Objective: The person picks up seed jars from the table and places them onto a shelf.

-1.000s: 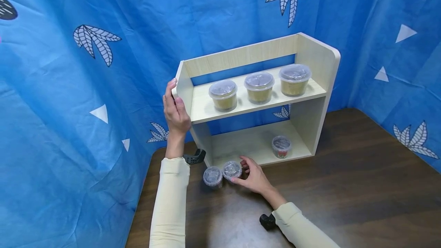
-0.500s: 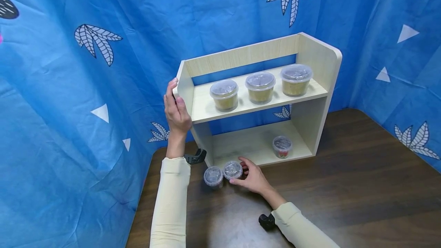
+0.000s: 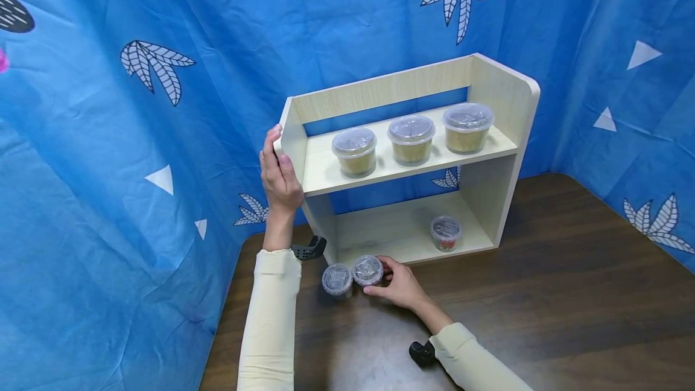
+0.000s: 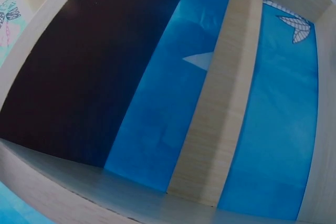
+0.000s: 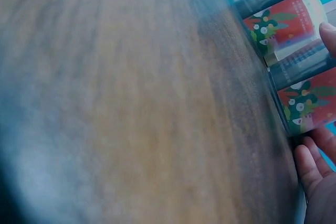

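Observation:
My left hand holds the front edge of the left side panel of a pale wooden two-tier shelf. On the table at the shelf's lower left front, my right hand has its thumb and fingers around a small clear lidded cup. A matching cup stands close on its left. In the right wrist view, both the held cup and the other cup show red, green and dark printed sides. The left wrist view looks into the shelf, past its back slat; no hand shows there.
Three larger lidded tubs with yellowish contents stand in a row on the upper tier. Another small cup sits at the right of the lower tier. Blue patterned cloth hangs behind and beside the dark wooden table.
My right hand's fingers have drawn in a little lower and closer around the cup. The cups and my left hand keep their places; the head view shifts slightly.

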### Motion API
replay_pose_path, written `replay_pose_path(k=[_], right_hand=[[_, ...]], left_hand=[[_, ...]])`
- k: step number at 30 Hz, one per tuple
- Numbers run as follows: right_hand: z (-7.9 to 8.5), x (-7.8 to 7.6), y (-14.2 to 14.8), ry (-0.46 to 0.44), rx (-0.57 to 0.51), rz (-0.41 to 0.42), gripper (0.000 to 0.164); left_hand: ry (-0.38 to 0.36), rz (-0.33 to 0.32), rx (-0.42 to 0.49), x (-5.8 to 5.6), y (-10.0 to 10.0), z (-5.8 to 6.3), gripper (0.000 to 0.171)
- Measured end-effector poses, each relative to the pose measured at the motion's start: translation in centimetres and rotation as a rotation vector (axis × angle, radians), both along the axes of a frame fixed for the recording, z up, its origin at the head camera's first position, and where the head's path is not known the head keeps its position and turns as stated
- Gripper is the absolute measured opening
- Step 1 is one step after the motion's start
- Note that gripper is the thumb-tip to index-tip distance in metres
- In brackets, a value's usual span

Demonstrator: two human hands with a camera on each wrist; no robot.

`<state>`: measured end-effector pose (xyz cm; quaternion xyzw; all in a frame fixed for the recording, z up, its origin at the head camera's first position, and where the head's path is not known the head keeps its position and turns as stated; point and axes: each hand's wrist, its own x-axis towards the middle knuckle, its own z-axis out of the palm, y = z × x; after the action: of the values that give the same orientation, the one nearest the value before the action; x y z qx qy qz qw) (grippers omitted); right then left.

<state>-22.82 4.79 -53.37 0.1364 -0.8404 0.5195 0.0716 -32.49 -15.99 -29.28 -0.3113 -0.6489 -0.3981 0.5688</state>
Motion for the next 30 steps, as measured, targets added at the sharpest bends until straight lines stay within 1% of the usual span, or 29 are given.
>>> replay_pose_path(k=[8,17,20,24,27,30], right_hand=[[0.02,-0.15,0.03,-0.017,0.000,-0.002,0.072],[-0.01,-0.25,-0.01,-0.031,-0.031,0.015,0.072],[-0.05,-0.18,0.06,-0.023,-0.037,0.020,0.072],[-0.15,-0.13,0.21,0.016,-0.035,0.027,0.071],[-0.03,-0.11,0.31,0.029,-0.037,0.029,0.070],[0.27,-0.11,0.41,0.003,-0.042,0.024,0.070]], left_hand=[[0.007,0.004,0.003,-0.12,0.02,-0.01,0.047],[0.023,-0.015,0.005,-0.01,0.10,0.13,0.043],[0.022,-0.014,0.005,-0.01,0.12,0.09,0.042],[0.016,-0.007,0.008,0.00,0.13,0.07,0.043],[0.011,-0.002,0.003,0.02,0.10,0.09,0.044],[0.009,-0.004,-0.003,0.10,0.06,0.15,0.044]])
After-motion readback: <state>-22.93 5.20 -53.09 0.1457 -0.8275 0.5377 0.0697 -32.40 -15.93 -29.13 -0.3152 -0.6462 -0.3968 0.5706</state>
